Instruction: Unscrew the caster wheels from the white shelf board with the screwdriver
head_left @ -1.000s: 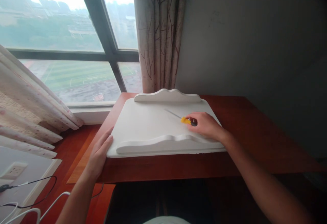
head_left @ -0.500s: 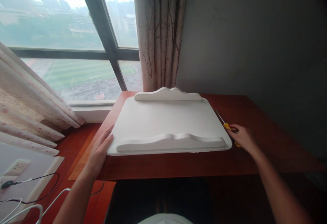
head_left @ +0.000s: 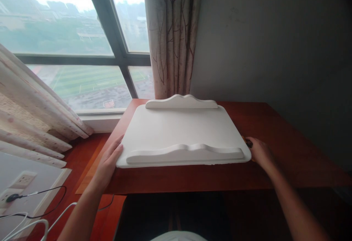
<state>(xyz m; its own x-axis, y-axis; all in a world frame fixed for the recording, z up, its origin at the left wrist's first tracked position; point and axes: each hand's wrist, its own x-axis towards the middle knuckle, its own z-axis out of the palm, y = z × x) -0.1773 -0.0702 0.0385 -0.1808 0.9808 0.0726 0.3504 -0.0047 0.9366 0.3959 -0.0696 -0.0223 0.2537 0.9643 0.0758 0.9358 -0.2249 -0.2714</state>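
A white rounded-corner board (head_left: 178,125) lies on the reddish-brown table, with a wavy-edged white strip (head_left: 181,102) along its far side and a second wavy strip (head_left: 185,153) near its front. At the board's left edge, my left hand (head_left: 111,156) grips it, thumb on top and the other fingers along the side. Beside the right edge, my right hand (head_left: 260,151) is closed around a screwdriver (head_left: 249,143). Only a dark and yellow bit of its handle shows; the shaft is hidden by the board.
The wooden table (head_left: 275,134) extends to the right of the board, up to a grey wall (head_left: 264,43). A window (head_left: 66,80) and curtains (head_left: 173,39) stand behind and left. Low on the left are wall sockets (head_left: 16,188) with cables.
The screwdriver's shaft and yellow handle, visible beside the board before, have moved left and mostly out of sight at its right edge. My left hand stays on the board.
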